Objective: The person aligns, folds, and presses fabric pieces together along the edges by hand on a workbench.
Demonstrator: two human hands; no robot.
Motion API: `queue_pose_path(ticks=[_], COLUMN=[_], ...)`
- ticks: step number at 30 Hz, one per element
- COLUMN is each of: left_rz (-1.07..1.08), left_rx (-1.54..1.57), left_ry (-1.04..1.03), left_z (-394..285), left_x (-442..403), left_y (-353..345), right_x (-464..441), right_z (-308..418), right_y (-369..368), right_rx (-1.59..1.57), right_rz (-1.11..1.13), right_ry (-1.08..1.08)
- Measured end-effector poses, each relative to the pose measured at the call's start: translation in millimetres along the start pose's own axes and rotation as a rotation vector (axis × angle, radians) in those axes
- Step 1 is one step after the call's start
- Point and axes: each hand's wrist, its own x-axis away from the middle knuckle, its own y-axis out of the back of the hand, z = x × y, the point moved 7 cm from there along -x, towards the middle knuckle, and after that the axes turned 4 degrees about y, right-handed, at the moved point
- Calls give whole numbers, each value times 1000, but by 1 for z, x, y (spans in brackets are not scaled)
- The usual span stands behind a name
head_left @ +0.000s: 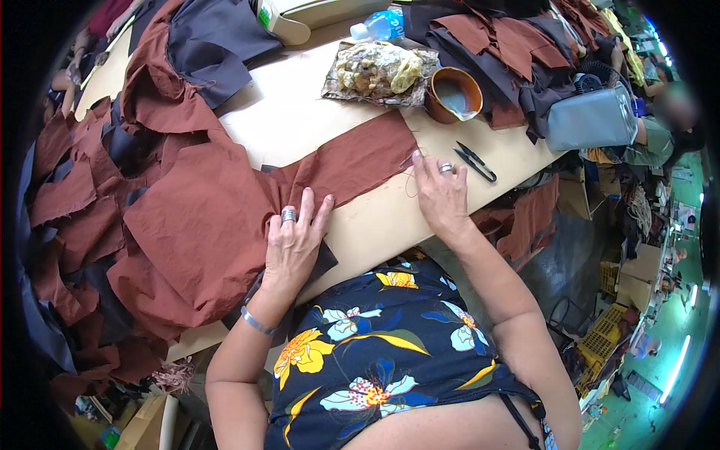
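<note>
A long panel of rust-brown cloth (360, 160) stretches across the pale table, running into a larger crumpled part at the left. My left hand (295, 238) lies flat on it with fingers spread, a wide ring on one finger. At the cloth's right end, my right hand (442, 191) pinches the corner between thumb and fingertips. A thin loose thread (409, 185) curls beside those fingertips. Just right of that hand, black thread snips (475, 162) rest on the table.
Behind the panel are a brown cup (454, 95), food on a wrapper (382, 71) and a water bottle (381, 27). Brown and dark cloth heaps (75, 217) cover the left side; more cloth (517, 45) lies back right near a grey bin (592, 120). Other people are at both sides.
</note>
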Motion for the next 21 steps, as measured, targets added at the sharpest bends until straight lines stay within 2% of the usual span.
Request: queue_pose_path(ticks=[5,8,15,19,21], left_rz=[-13,-11,-22,-12,-21], left_rx=[20,19,52,71,72], left_ry=[4,7,12,13,12], left_z=[1,1,3,3,3], left_x=[2,1,4,4,5], left_y=[4,5,2,3,2], right_x=[-2,7,-7,2,2], right_z=[-3,25,-6,14,16], right_y=[2,5,4,6,4], right_rx=[87,15,130,47,7], right_rz=[-44,-68,-60,-53,-21], right_ry=[27,167,60,176,137])
